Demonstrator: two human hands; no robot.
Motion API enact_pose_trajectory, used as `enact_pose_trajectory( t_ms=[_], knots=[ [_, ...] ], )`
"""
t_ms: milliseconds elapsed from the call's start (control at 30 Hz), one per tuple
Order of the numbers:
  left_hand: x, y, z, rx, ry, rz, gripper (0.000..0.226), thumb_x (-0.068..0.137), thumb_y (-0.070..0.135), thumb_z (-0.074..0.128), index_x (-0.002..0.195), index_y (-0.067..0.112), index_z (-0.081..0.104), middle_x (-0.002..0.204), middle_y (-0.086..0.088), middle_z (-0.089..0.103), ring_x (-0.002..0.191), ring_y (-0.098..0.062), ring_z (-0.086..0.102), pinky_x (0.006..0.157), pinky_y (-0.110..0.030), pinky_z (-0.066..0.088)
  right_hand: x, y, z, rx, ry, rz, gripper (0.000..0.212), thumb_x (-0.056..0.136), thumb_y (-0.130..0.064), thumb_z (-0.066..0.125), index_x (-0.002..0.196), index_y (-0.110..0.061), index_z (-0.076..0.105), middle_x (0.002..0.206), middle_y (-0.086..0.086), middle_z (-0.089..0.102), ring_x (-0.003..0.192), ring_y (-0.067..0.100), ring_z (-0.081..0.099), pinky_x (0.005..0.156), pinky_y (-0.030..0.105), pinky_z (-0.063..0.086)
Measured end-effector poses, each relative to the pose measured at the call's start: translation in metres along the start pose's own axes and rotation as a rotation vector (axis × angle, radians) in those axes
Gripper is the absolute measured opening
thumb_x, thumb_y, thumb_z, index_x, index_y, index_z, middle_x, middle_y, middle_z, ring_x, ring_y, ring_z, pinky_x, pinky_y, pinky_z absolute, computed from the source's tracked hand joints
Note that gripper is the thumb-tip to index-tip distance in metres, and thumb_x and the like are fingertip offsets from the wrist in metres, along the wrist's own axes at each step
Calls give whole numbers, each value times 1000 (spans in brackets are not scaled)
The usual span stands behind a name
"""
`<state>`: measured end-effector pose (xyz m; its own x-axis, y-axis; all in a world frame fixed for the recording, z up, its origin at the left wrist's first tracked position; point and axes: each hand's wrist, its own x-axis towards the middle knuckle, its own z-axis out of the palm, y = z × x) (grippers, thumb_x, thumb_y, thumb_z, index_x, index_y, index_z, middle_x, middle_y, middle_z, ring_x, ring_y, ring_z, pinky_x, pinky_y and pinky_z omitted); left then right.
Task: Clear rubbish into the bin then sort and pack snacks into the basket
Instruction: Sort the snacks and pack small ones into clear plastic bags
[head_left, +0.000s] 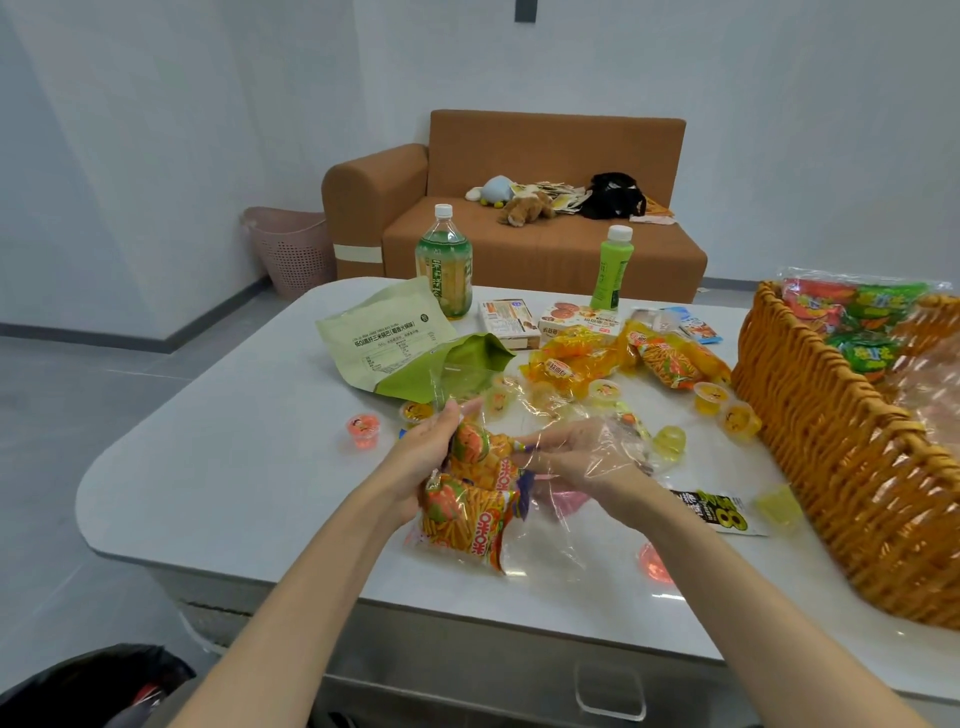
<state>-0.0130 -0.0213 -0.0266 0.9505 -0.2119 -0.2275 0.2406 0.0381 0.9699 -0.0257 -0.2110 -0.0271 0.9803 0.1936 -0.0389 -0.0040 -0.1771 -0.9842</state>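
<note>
Left grip (431, 452) is clamped round at least 2 orange stick-snack packets (470, 512), steadying them just over the pale grey table (234, 467). Right grip (582, 457) pinches the crinkled clear plastic outer bag (540, 551) beside them, probably to strip it off: the film is rubbish, the packets are for packing. The woven orange wicker basket (831, 457), part-filled, stands right of the right grip. The black-lined bin (88, 680) sits below-left of the left grip.
</note>
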Motion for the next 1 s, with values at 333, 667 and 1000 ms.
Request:
enact_pose_trajectory(
  t_ms=[333,667,1000],
  knots=[
    [-12,7,5,-32,35,-19,29,84,37,68,103,16,68,95,-9,75,80,-19,72,64,-26,58,5,13,11,425,-49,154,10,82,-14,71,88,-6,74,87,13,73,72,20,70,59,30,54],
    [-7,1,3,62,241,76,31,78,41,75,87,11,69,79,-4,75,70,-16,71,63,-26,56,5,11,12,369,-15,113,11,87,-6,67,80,-10,74,81,10,74,73,21,71,71,29,60],
    [-15,13,-17,117,64,105,36,72,33,76,102,13,71,92,0,75,81,-13,70,79,-35,57,12,9,-3,413,69,188,19,87,0,63,70,-6,62,68,8,67,55,13,66,54,22,56]
  ],
)
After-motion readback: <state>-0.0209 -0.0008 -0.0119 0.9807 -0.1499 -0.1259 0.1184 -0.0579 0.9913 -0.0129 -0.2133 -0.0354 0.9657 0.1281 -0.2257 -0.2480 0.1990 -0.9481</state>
